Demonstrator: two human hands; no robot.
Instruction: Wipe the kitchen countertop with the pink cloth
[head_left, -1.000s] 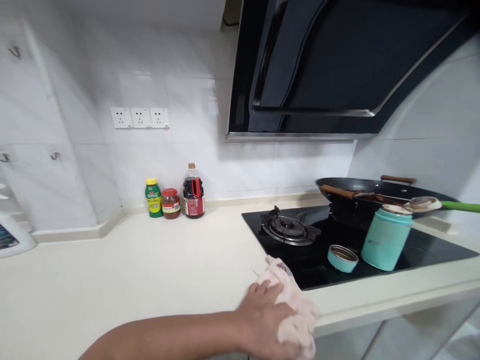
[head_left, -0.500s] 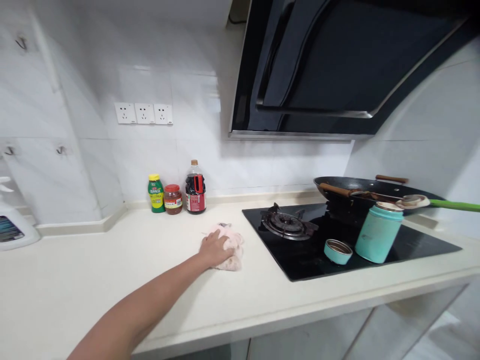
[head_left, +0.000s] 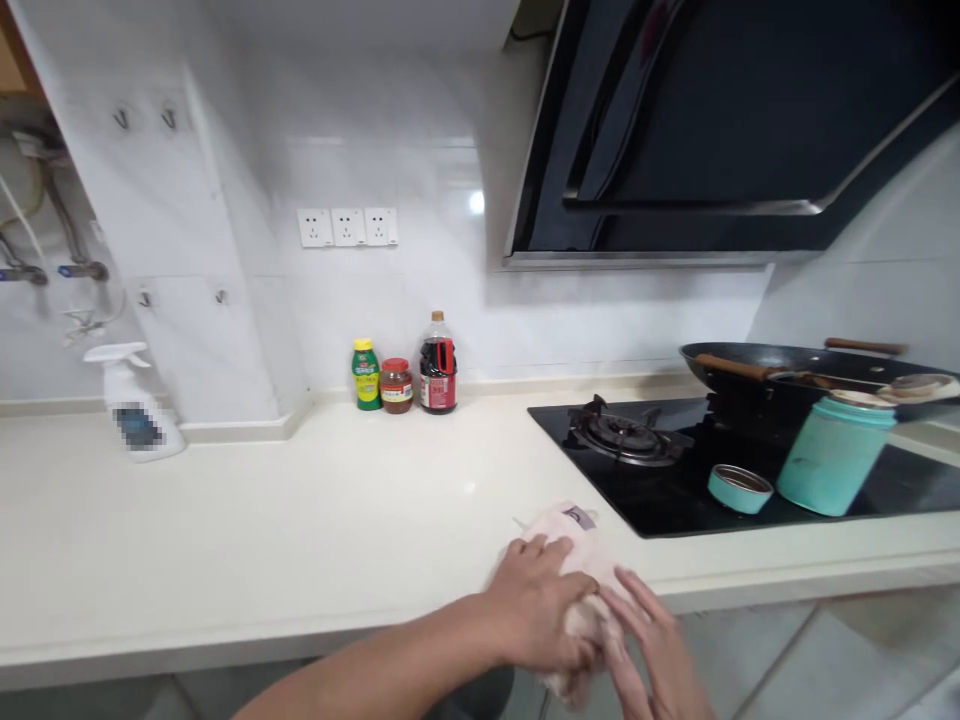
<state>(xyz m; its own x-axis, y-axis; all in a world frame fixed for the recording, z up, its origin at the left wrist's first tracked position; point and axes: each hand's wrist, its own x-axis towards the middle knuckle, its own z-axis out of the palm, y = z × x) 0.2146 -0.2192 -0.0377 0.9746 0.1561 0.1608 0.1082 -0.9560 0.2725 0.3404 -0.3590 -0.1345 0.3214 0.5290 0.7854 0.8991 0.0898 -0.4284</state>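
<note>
A pale pink cloth [head_left: 564, 535] with a small dark tag lies on the counter near its front edge. Over the cloth rests my left hand [head_left: 534, 605], its thumb and fingers gathering the fabric. Part of the cloth bunches below the thumb and hangs past the counter edge. My right hand [head_left: 654, 645] is at the right side of this bunch, fingers apart and somewhat blurred. Its fingertips meet or nearly meet the cloth and my left thumb; I cannot tell which.
To the right is a black gas stove [head_left: 637, 490] bearing a wok [head_left: 757, 365], a turquoise canister [head_left: 836, 455] and a turquoise lid [head_left: 740, 490]. Against the wall stand a green bottle [head_left: 367, 378], a red-lidded jar [head_left: 397, 388] and a dark sauce bottle [head_left: 438, 368]. A white spray bottle [head_left: 135, 405] is at left.
My left hand has drawn the cloth toward the counter's front edge. My right hand has come into view beside it. The view has turned left.
</note>
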